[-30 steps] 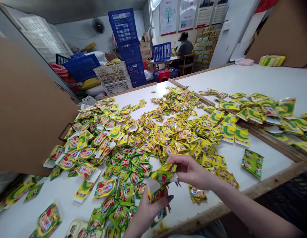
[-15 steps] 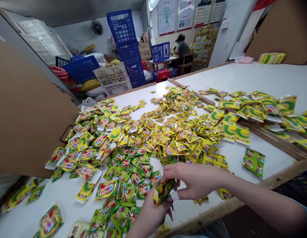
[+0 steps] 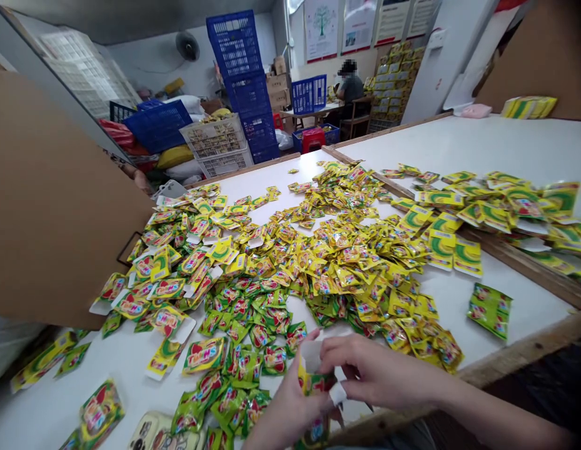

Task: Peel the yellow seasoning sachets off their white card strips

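Near the table's front edge, my left hand (image 3: pixel 290 409) is closed around a small yellow-and-green printed carton (image 3: pixel 310 357), whose white inner side shows at the upper end. My right hand (image 3: pixel 384 372) has its fingers bent at the carton's upper end, touching it; a white covering sits on one fingertip. The fingers partly hide the carton, so its contents do not show. Just left of my hands lie green sachets (image 3: pixel 246 365) and a filled carton (image 3: pixel 204 355). Beyond them spreads a big heap of yellow sachets (image 3: pixel 346 256).
More cartons (image 3: pixel 168 289) are piled on the left beside a large cardboard sheet (image 3: pixel 60 206). A phone in a cream case (image 3: pixel 166 434) lies at the front. Wooden strips (image 3: pixel 520 265) divide the white table. A person (image 3: pixel 351 87) sits far back near blue crates (image 3: pixel 247 94).
My right hand has shifted slightly right and down, and the carton is turned so its white inside shows. Yellow sachets at the front right are now uncovered. Another person's arm appears behind the cardboard.
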A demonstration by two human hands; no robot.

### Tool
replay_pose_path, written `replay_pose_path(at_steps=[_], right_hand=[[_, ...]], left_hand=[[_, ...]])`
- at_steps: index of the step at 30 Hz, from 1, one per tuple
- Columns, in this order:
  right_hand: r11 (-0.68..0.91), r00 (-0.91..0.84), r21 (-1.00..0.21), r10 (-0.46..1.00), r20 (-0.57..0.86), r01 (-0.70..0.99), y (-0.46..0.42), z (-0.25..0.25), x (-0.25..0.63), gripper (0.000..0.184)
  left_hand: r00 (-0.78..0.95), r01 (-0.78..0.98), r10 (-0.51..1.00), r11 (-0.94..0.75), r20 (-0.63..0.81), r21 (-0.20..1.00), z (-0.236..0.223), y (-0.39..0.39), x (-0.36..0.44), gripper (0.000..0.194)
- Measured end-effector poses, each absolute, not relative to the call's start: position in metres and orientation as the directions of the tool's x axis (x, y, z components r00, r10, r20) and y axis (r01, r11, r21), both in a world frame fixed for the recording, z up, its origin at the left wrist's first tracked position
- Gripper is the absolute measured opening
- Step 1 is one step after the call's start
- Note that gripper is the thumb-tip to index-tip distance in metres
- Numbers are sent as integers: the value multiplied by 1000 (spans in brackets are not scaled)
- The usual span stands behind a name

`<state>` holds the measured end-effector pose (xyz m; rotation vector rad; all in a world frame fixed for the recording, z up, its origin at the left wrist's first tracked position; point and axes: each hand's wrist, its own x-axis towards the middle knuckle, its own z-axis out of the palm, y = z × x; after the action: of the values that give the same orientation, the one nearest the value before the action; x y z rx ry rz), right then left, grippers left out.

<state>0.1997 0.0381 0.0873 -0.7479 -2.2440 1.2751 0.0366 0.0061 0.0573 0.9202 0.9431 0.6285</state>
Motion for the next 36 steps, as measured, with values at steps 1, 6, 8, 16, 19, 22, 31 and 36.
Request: replay_pose_path(at_steps=[1,6,8,16,19,22,31,36], right_hand=[[408,-743,-880,661,101,243,37,86,203,24],[387,-417,-801,888,192,457,53,106,266,16],[300,-80,-690,940,333,658,69,120,303,18],[363,-295,-407,930,221,839,56,84,305,32],[445,-502,-369,862,-72,816,25,56,286,48],[467,-531,-306,829,-174,829,7,34,285,60],[377,-492,-659,870,11,651,33,44,263,36],[170,-602,-927,795,-72,335,51,65,214,27]], left_hand=[[509,-106,774,490,-376,865,55,4,39,90],[455,55,865,211,-213,976,46,10,26,98],[321,396,941,-31,-107,918,42,21,10,61],[466,773,881,-453,87,443,0,41,-9,49],[419,773,893,-447,166,450,-9,44,-8,39],[360,774,911,-412,202,482,-7,50,-12,28],[142,218,958,214,-248,952,10,47,-1,43],[243,77,905,340,-348,937,29,35,2,51]])
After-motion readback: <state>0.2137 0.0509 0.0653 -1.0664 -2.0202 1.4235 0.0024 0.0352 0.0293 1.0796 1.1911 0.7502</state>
